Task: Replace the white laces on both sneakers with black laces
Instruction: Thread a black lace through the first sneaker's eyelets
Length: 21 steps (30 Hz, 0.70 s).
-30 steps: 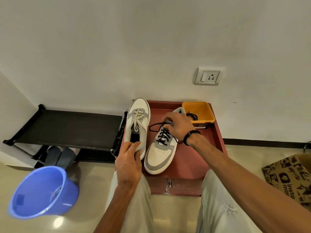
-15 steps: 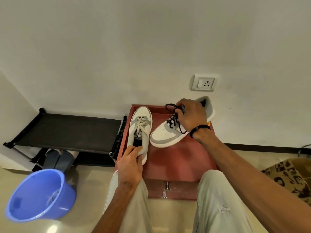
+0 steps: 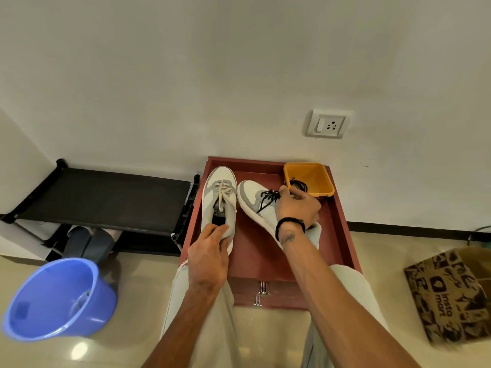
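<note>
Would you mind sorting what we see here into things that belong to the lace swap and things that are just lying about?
Part of the job:
white-laced sneaker, held by the left hand
black-laced sneaker, held by the right hand
spare black lace in the yellow tub

Just lying about:
blue bucket
black shoe rack
cardboard box

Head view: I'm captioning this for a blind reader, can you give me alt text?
A person's left hand grips the heel of a white-laced sneaker while the right hand holds a black-laced sneaker beside it on a red-brown table. An orange bin holding a black lace sits behind.
</note>
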Each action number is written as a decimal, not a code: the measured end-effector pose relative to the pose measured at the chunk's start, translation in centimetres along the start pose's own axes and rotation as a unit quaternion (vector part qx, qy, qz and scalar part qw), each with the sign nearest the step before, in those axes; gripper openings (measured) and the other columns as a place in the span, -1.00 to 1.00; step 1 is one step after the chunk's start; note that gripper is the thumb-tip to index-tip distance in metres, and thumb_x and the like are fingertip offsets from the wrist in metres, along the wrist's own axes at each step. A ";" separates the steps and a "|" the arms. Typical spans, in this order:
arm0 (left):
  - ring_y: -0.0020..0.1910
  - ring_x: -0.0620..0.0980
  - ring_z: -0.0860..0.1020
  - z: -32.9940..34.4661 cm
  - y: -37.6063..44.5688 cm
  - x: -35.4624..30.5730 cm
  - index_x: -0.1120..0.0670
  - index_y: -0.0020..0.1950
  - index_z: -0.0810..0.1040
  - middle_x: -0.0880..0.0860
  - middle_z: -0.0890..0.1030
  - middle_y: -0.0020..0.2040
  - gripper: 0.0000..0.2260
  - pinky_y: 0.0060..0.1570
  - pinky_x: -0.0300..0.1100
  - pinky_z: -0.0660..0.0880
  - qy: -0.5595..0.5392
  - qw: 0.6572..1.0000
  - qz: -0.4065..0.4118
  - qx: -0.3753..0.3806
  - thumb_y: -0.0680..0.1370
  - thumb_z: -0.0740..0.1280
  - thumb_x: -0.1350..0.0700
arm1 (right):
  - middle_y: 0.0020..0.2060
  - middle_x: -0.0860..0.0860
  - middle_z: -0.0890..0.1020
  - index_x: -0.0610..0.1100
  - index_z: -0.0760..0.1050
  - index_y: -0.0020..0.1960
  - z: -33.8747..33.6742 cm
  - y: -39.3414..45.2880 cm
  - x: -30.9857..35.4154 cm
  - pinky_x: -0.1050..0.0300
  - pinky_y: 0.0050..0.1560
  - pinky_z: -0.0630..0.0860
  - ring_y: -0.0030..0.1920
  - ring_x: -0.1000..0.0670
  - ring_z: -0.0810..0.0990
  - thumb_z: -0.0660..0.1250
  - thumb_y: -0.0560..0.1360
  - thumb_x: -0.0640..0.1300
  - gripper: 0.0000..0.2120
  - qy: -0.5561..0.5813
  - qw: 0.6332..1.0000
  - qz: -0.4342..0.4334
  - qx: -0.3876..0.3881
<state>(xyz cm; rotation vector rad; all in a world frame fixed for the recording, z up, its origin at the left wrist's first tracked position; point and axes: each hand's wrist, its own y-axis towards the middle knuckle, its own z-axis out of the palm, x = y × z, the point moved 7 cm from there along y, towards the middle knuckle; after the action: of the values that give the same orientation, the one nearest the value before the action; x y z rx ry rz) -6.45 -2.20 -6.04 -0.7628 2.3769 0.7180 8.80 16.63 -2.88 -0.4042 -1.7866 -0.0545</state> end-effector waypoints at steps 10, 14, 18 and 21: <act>0.00 -0.10 0.64 0.2 0.3 -0.4 0.10 0.27 0.67 -0.08 0.63 0.11 -0.73 0.14 -0.27 0.56 0.005 0.999 0.007 0.034 0.57 0.48 0.15 | -0.18 -0.02 0.66 -0.23 0.69 0.16 1.5 -2.5 -4.9 0.24 -0.08 0.51 -0.08 -0.02 0.68 0.49 0.50 -0.22 -0.76 0.166 0.982 0.091 -0.022; -0.04 -0.09 0.65 0.2 0.3 -0.5 0.10 0.25 0.68 -0.08 0.63 0.11 -0.74 0.10 -0.28 0.57 0.007 0.999 0.010 0.033 0.56 0.49 0.15 | -0.13 -0.06 0.70 -0.26 0.65 0.23 3.9 -1.0 -4.8 0.31 -0.16 0.59 -0.10 -0.03 0.67 0.46 0.51 -0.27 -0.71 0.188 0.977 0.101 0.007; -0.04 -0.11 0.64 -0.1 0.3 -0.3 0.09 0.24 0.69 -0.08 0.64 0.09 -0.74 0.04 -0.40 0.48 0.007 1.000 0.004 0.011 0.55 0.50 0.13 | -0.16 -0.08 0.67 -0.33 0.59 0.28 7.0 -1.4 -4.1 -0.06 0.10 0.67 -0.14 -0.07 0.69 0.44 0.51 -0.34 -0.66 0.252 0.950 0.171 0.073; -0.05 -0.12 0.64 -0.8 0.2 -0.1 0.10 0.22 0.69 -0.06 0.64 0.07 -0.75 0.02 -0.34 0.57 -0.016 1.000 0.002 -0.021 0.55 0.50 0.13 | -0.08 -0.19 0.60 -0.32 0.51 0.31 8.7 -2.6 -3.3 0.01 -0.11 0.66 -0.29 -0.01 0.56 0.36 0.50 -0.46 -0.62 0.242 0.941 0.171 0.163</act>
<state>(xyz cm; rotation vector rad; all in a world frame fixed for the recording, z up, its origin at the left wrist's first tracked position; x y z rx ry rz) -6.77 -2.52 -5.34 -0.7587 2.3423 0.7781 0.52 15.56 -7.83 -0.4129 -1.1935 0.3557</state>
